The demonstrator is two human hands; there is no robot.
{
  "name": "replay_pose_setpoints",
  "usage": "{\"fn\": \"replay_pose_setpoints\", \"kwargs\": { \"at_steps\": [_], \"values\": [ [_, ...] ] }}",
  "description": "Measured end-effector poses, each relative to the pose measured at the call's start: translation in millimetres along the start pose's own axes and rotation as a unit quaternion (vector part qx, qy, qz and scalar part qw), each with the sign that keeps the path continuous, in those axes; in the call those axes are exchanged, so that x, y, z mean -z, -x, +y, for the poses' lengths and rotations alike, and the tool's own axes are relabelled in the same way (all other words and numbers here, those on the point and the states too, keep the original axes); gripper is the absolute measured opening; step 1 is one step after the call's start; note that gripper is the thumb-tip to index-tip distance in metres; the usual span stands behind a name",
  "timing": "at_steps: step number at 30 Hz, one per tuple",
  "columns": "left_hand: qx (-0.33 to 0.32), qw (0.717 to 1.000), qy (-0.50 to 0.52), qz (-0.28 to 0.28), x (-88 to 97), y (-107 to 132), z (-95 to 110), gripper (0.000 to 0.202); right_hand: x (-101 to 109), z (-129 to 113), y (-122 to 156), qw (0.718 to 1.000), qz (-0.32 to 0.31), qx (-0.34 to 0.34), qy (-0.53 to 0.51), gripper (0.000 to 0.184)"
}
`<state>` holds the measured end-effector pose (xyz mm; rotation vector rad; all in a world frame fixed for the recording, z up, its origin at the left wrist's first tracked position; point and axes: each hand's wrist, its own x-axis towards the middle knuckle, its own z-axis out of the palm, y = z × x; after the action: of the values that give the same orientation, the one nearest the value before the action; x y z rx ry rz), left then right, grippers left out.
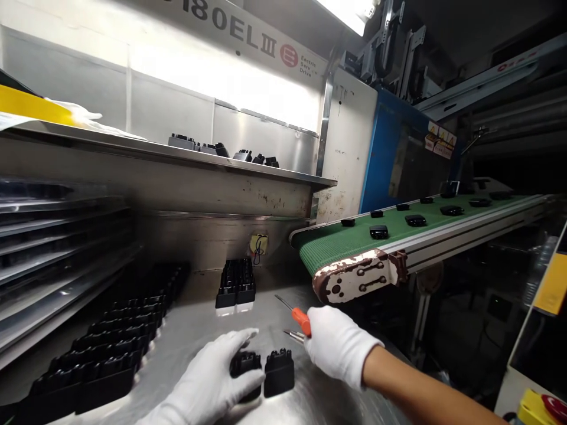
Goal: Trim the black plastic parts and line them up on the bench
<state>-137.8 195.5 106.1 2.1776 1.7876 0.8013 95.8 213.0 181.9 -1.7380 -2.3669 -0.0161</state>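
Note:
Both my hands wear white gloves over a steel worktable [199,321]. My left hand [212,375] wraps round a small black plastic part [245,363] resting on the table. A second black part [279,372] stands just right of it, untouched. My right hand [336,345] is closed on an orange-handled tool [300,319] whose thin metal tip points up and left; a second metal tip shows beside the fingers.
Long rows of black parts [106,348] lie at the left, a shorter double row [236,283] at the back. A green conveyor belt [354,239] carrying several black parts ends above the table's right side. A steel shelf [177,154] overhead holds more parts.

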Motion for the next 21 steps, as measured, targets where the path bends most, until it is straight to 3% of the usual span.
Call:
{"fn": "replay_pose_setpoints", "kwargs": {
  "at_steps": [11,21],
  "values": [
    [0.03,0.999,-0.002,-0.014,5.6,3,15,0.064,-11,1,-12,1.0,-0.009,-0.005,0.014,0.015],
    [0.03,1.0,-0.001,-0.01,2.5,2,10,0.065,1,-8,-10,0.998,-0.03,0.015,0.058,0.016]
  ]
}}
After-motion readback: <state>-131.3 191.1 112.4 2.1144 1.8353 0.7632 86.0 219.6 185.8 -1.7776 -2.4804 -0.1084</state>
